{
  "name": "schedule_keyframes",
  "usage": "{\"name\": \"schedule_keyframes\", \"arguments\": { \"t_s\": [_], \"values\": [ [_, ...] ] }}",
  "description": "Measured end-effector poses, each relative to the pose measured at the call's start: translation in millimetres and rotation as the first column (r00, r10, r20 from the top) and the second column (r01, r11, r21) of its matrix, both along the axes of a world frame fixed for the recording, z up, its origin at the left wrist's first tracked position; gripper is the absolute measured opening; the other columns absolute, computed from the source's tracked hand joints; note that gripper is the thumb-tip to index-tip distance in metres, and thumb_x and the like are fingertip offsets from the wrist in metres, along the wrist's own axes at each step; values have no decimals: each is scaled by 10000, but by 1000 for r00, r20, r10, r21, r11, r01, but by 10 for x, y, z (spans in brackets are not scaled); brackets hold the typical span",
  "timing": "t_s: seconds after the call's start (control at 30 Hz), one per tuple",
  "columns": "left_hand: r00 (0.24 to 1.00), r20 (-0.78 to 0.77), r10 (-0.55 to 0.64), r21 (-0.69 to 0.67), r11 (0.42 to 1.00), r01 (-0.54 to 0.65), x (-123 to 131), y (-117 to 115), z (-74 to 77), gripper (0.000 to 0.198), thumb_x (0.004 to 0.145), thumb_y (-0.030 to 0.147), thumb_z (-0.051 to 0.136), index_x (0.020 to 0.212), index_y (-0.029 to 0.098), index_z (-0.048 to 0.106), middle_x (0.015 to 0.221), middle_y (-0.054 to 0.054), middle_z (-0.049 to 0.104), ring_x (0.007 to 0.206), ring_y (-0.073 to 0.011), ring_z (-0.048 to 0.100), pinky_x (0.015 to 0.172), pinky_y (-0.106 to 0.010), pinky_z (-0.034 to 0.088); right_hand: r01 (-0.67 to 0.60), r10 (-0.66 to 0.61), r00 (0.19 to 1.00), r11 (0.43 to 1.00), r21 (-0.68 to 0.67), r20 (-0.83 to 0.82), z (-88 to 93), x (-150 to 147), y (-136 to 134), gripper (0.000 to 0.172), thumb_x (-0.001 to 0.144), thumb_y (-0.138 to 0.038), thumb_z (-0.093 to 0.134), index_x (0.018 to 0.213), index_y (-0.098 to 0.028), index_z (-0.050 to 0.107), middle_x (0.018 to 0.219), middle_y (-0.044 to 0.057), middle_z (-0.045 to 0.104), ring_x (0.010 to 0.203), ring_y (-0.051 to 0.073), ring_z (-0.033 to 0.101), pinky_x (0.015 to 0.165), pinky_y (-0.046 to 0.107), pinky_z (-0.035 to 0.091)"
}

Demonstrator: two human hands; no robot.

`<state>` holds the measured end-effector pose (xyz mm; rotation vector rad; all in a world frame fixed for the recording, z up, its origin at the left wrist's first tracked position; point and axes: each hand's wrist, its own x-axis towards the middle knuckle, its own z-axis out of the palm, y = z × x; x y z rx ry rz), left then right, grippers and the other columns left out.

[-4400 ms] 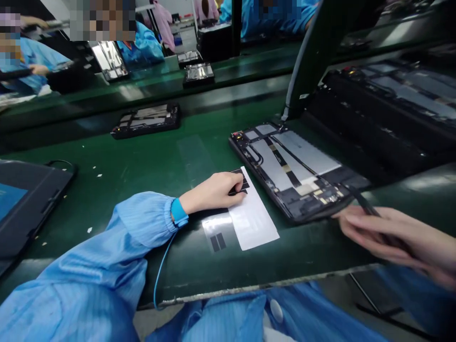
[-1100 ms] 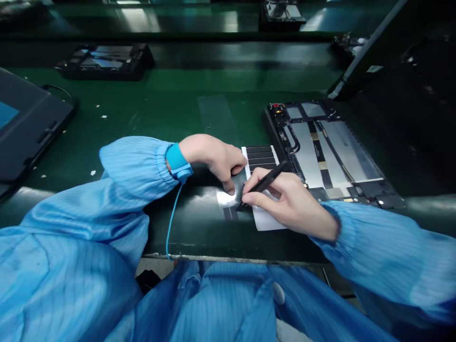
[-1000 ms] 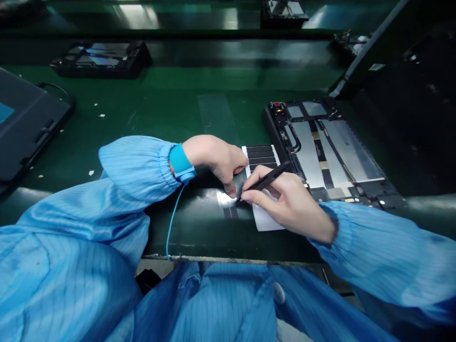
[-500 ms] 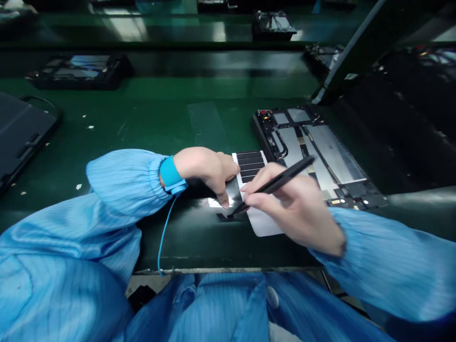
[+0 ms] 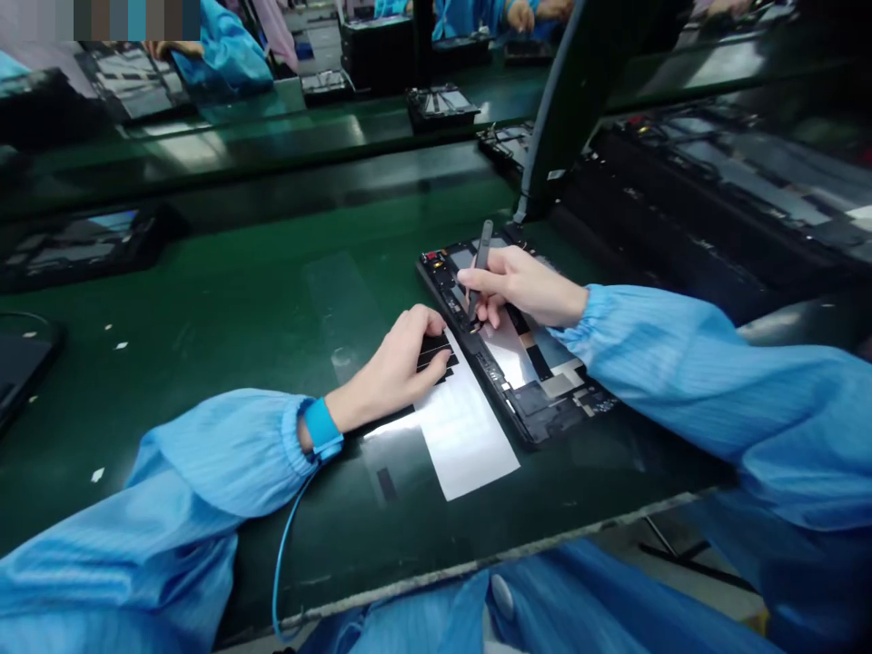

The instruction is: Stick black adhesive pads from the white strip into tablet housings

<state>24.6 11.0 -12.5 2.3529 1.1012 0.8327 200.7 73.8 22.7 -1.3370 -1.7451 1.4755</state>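
My left hand [image 5: 399,363] rests on the top end of a white backing sheet [image 5: 467,431], its curled fingers pressing on the black adhesive strips [image 5: 436,350] there. My right hand [image 5: 521,286] grips black tweezers [image 5: 477,268] like a pen, their tip down on the upper left part of an opened tablet [image 5: 524,363] lying back-side up with silver plates and cables showing. A blue wrist strap [image 5: 319,427] with a cord circles my left wrist. One small black strip [image 5: 386,484] lies on the shiny film beside the sheet.
The green conveyor mat [image 5: 224,309] runs left to right. A black stand [image 5: 565,100] rises behind the tablet, with dark trays [image 5: 715,200] to the right. Another tablet [image 5: 74,245] lies far left. Other workers in blue sit across the line at the back.
My right hand has lifted the tweezers off the sheet and moved up and right onto the tablet. My left hand stays on the strips. My head has tilted up, showing the far line.
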Motion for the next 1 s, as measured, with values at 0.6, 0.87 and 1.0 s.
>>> {"name": "schedule_keyframes", "arguments": {
  "t_s": [0.6,0.87,1.0],
  "values": [
    [989,-22,-143,133,980,145,-26,-50,-74,231,753,36,464,853,188,321,1125,-105,508,957,-179,451,801,-343,418,80,-76,984,997,19,-162,-148,36,52,203,877,-251,469,711,-171,385,475,9,561,372,116,553,353,208,490],
    [976,-127,-176,94,978,188,-10,-73,-14,209,749,-16,399,770,185,347,1111,-62,570,882,-171,422,752,-333,405,68,-62,997,991,113,-53,-136,36,34,199,876,-287,462,737,-189,359,440,-17,550,352,136,551,295,197,412],
    [968,-195,-154,127,975,181,2,-87,7,193,756,-4,389,787,183,359,1121,-75,566,902,-186,429,765,-349,404,70,-69,998,974,218,-12,-118,32,-10,198,865,-287,470,733,-203,348,432,-39,542,330,138,539,291,205,391]
  ]
}}
